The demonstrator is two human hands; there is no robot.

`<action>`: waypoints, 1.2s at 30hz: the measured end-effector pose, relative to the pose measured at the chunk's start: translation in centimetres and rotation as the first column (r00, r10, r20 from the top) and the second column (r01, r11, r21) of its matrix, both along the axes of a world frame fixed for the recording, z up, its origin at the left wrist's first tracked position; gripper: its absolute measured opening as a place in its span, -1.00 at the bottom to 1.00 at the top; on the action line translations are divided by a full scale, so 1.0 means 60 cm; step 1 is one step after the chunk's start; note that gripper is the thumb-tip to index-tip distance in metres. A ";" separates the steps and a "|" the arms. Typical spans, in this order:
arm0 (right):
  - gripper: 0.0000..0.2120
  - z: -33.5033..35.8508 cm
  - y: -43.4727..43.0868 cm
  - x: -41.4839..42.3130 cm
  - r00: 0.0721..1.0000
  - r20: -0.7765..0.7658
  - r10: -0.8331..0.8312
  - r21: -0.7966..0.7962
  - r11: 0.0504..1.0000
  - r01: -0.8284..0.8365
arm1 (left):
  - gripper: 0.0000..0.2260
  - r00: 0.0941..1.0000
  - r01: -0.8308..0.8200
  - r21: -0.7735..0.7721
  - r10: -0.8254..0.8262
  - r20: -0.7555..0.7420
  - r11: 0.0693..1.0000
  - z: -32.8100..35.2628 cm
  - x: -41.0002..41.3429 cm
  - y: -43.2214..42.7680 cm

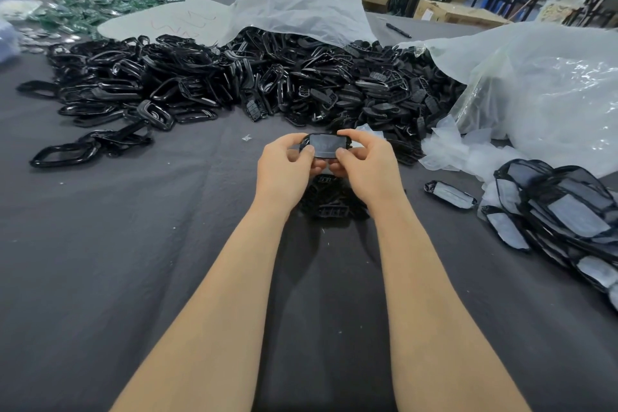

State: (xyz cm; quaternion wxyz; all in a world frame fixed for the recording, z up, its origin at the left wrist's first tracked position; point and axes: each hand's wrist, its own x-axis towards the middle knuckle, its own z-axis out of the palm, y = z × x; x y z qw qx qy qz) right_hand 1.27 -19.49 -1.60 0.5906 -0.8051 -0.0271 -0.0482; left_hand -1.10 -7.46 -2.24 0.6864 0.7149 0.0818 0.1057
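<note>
Both hands hold one black shell (pixel 323 145) between them. Left hand (pixel 284 164) pinches its left end, right hand (pixel 364 162) its right end, thumbs on the near edge. Long axis runs hand to hand. Shell is held off the worktop (pixel 133 244), over a small pile (pixel 329 202) below the hands. Wrapped stack (pixel 561 211) lies out past the right hand, so that hand is likely nearer for set-down.
</note>
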 end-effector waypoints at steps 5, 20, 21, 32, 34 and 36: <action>-0.69 -0.002 0.002 0.000 0.999 -0.021 -0.027 -0.033 0.999 0.026 | -0.78 0.998 -0.045 0.272 0.030 0.058 0.961 0.005 -0.006 -0.010; -0.91 0.060 -0.235 -0.072 0.790 0.198 -0.580 0.035 0.810 0.585 | -0.86 0.960 0.278 0.051 -0.279 0.007 0.959 0.083 0.011 -0.287; -0.90 0.062 -0.261 -0.082 0.752 0.211 -0.624 0.020 0.772 0.635 | -0.87 0.949 0.314 0.082 -0.315 0.005 0.946 0.084 0.007 -0.315; -0.79 0.048 -0.399 -0.130 0.611 0.112 -0.784 -0.357 0.542 0.761 | -0.74 0.955 0.229 0.687 -0.297 -0.021 0.689 0.057 -0.013 -0.485; -0.79 0.046 -0.397 -0.128 0.587 0.122 -0.800 -0.363 0.515 0.777 | -0.74 0.957 0.225 0.694 -0.289 -0.025 0.684 0.052 -0.011 -0.488; -0.78 0.046 -0.390 -0.126 0.554 0.156 -0.818 -0.346 0.480 0.806 | -0.75 0.957 0.238 0.664 -0.288 -0.036 0.709 0.054 -0.010 -0.488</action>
